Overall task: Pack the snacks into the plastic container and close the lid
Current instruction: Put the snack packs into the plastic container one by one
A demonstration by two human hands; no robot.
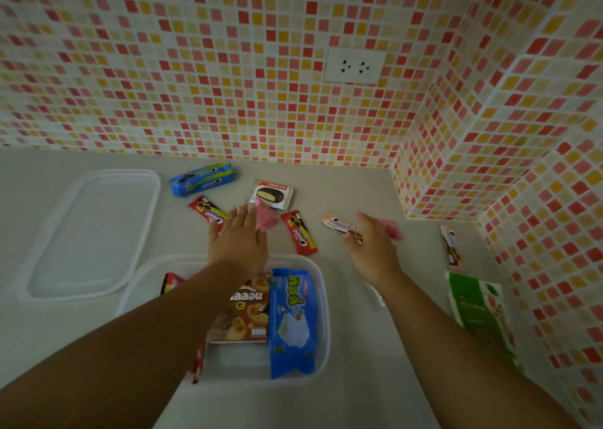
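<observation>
A pale grey worktop (352, 330) runs into a corner of red, orange and cream mosaic wall tiles (195, 70), with a white double socket (355, 66) set in the back wall. The clear plastic container (321, 298) sits near the worktop's front edge, open, and holds a blue snack bag (293, 324) along its right side, a brown biscuit box (244, 314) beside that, and a red packet (171, 282) at its left wall, mostly hidden by the forearm. Its clear lid (91, 233) lies flat on the worktop to the left, just beside the container. A green packet (479, 314) lies near the right edge by the side wall. Toward the back wall lie a blue Oreo pack (202, 179), a white chocolate-pie packet (272, 194), two red Oreo packets (204, 208) (300, 233), and a grey-and-brown packet (452, 246) off toward the right wall. The left hand (239, 242) reaches past the container's far rim, fingers straight and together, holding nothing, over a pink wrapped sweet (266, 216). The right hand (372, 249) is spread over the worktop to the right; an orange-brown Oreo packet (342, 226) lies at its fingertips and a pink sweet (393, 229) at its far side, though whether it grips either I cannot tell.
</observation>
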